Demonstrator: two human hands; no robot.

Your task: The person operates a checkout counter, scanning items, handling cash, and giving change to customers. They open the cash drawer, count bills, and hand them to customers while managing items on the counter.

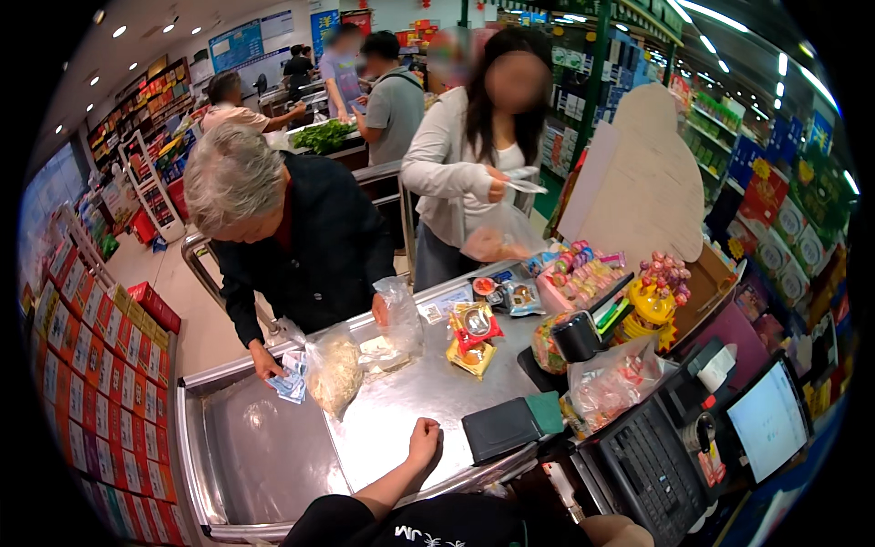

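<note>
My left hand (425, 437) rests on the metal checkout counter (383, 410), its fingers curled in, with nothing seen in it. Of my right arm only a part shows at the lower edge; the right hand is out of view. Before me lie a clear bag of noodle-like food (335, 372), another clear bag with pale contents (389, 345), and packaged snacks in red (474, 323) and yellow (470, 358) wrappers. A black box-like device (501, 428) lies to the right of my left hand. A person across the counter holds blue banknotes (290, 379) over its recessed part.
A keyboard (656, 465) and a monitor (769, 420) stand at the right, near a plastic bag with red-marked contents (612, 386). Lollipops and candy (581, 273) crowd the counter's far right. A second person (478, 150) holds a clear bag. Stacked red boxes (102, 383) border the left.
</note>
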